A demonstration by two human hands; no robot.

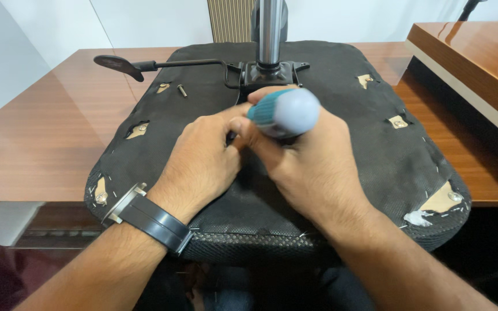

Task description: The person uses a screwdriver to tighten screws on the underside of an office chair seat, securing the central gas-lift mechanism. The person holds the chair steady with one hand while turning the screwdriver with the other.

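Glossy reddish-brown wooden tabletop [41,132] carries an upturned office chair seat with black mesh fabric stapled over its underside [376,155]; 1 raised wooden desk block [474,63] sits at 2 o'clock. No labels or packages show, only tan patches of bare board [440,198] where the fabric is cut away round the fixing points, at 9, 10, 1 and 4 o'clock.

My right hand [312,167] is clamped round a screwdriver with a teal ribbed grip and pale grey rounded cap [286,112], which lies at the seat's middle, tilted toward me; its tip is hidden. My left hand [203,164], black wristwatch [154,222] behind it, has fingers bunched together just beside the shaft at 9 o'clock, touching my right thumb.

At 12 o'clock stand the black metal mechanism plate [269,74] and chrome gas cylinder [270,29], the black lever handle [119,64] at 10. 1 loose bolt [181,90] lies near it.
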